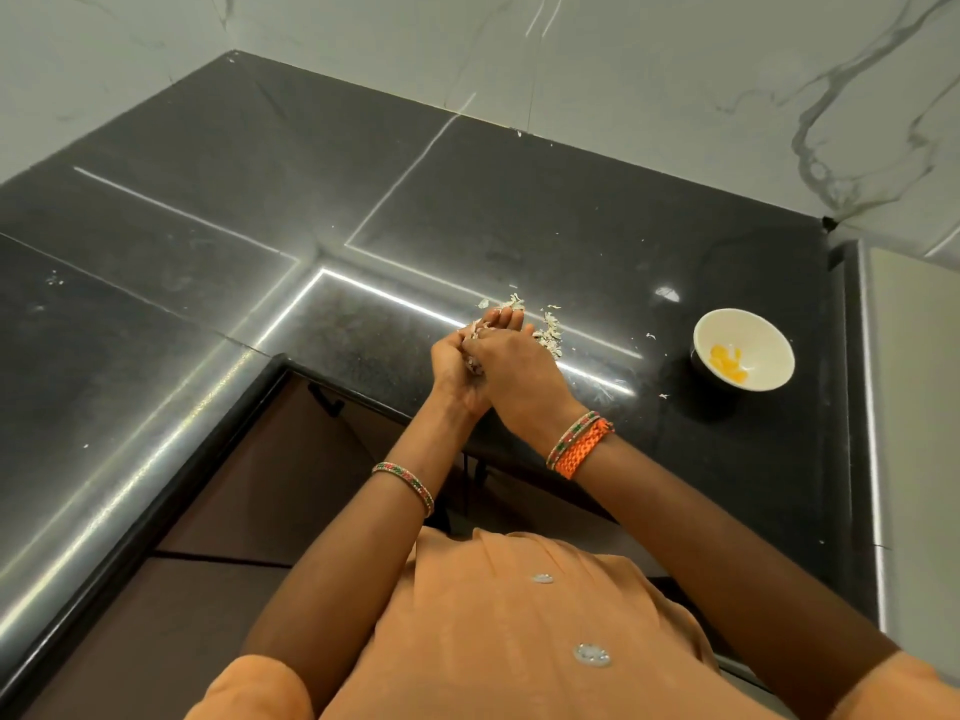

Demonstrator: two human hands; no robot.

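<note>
Head view: left hand [453, 368] and right hand [515, 377] clasp pale peel scraps [474, 367] over the counter [519, 210] edge (more lie loose beside them), so a slack grip could spill flakes floorward.

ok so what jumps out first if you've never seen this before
First, the left hand and right hand, pressed together around pale flakes at the middle of the glossy black counter. Loose flakes lie scattered just beyond them. To the right stands a white bowl with a few yellow pieces in it, and a bright orange wristband marks the right wrist.
</note>
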